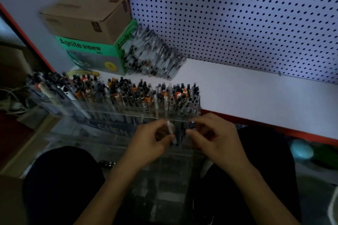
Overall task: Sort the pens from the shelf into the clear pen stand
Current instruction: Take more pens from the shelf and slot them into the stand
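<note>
Left hand (151,142): fingers curled, pinching a clear-barrelled pen (171,132). Its long axis runs near vertical in the view, upper end towards the shelf, lower end towards the person. Right hand (214,137): fingers curled round a dark pen (191,126), pale cap end up; most of the barrel hidden by the fingers, so its axis is only roughly upright. Between the two hands stand a few more dark pens (180,133); image blurred, count not readable. Both hands sit at the front row of the clear pen stand (128,115), just below its front edge.

Stand contents: tiered rows behind the hands packed with upright pens (139,95), caps up, tilted slightly away from the person; caps black, orange, white. The left section holds larger pens (53,87) leaning towards the right.

Stand rests at the front lip of the white shelf (256,93). Behind it, a loose pile of wrapped pens (151,55) lies against the green box (87,53), long axes running diagonally from upper left to lower right. A brown carton (86,16) sits on top of the green box. White pegboard (237,14) backs the shelf.
</note>
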`<state>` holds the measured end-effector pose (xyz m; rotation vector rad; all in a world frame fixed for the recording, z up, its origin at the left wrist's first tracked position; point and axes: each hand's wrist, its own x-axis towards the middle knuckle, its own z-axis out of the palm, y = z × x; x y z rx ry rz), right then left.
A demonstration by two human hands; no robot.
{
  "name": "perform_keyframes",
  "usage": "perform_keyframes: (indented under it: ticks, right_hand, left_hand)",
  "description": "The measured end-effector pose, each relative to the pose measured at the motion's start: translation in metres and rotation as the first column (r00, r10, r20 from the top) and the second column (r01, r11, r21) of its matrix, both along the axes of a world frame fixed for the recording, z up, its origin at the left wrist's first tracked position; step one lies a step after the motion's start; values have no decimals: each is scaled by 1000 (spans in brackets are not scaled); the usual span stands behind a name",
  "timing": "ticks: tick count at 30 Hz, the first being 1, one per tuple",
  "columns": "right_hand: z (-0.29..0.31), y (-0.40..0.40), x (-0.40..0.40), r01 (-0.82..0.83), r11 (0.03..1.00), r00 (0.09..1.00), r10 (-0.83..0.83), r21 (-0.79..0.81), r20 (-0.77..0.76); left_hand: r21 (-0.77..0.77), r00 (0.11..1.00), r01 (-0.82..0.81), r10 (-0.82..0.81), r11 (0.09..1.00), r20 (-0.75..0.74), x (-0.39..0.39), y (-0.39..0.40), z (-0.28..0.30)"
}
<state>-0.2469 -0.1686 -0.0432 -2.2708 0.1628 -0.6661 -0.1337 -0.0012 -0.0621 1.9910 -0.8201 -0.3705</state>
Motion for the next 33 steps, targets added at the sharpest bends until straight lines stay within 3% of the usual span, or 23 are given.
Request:
perform_keyframes:
  ticks: [3, 10, 14, 18, 24, 27, 33]
  right_hand:
    - [-1, -1, 0, -1, 1000, 1000, 2, 11, -12]
    - [0, -1, -3, -31, 998, 998, 34, 52, -59]
    - [2, -3, -5, -12, 999, 1000, 12, 45, -11]
    - [15, -6, -5, 26, 984, 1000, -27, 176, 2]
    - [54, -23, 16, -27, 978, 999, 20, 206, 37]
    - [71, -37, 36, 1, 987, 995, -17, 160, 99]
    - [72, -75, 95, 152, 977, 987, -158, 149, 30]
  left_hand:
    - [37, 1000, 11, -12, 999, 25, 0, -3, -5]
    - [-41, 991, -43, 48, 998, 125, 0, 1, 3]
    - [-107, 983, -48, 66, 993, 172, -3, 5, 19]
    - [-166, 988, -7, 33, 986, 150, -1, 7, 48]
    - [-41, 938, 161, -140, 986, 317, 28, -13, 114]
    - [109, 914, 176, -204, 978, 350, 57, -38, 136]
    - [427, 919, 121, -263, 896, 293, 113, -99, 134]
